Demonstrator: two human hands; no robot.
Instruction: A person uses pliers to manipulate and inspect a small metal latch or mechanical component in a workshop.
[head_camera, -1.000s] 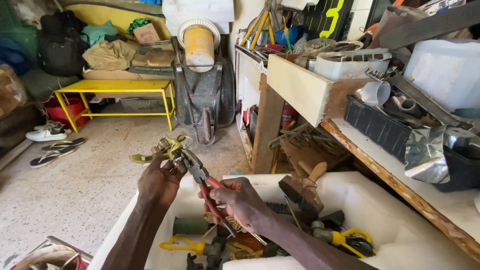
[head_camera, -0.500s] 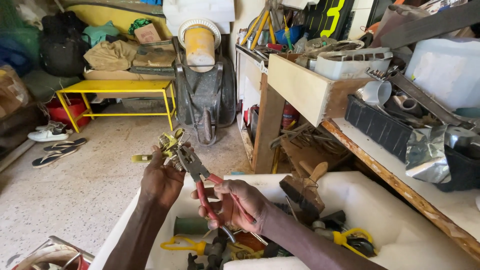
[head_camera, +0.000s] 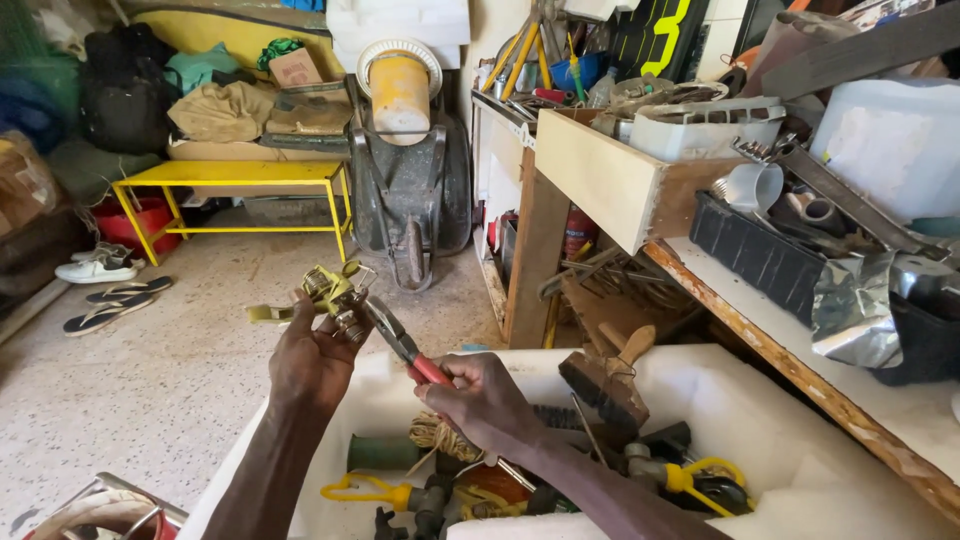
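Item: small yellow-green metal fitting with brass parts, held up over the white foam box, clenched in the left hand.

Tool: red-handled pliers, grasped by the right hand, jaws set against the fitting.

Change noted: over the last second the pliers handles rose from low in the box to a steeper angle, and both hands lifted slightly; the grip on the fitting looked firmer for it.

Nearby: wooden-handled brush, yellow-handled tools, green spool in the box; cluttered bench to the right; yellow metal frame beyond.
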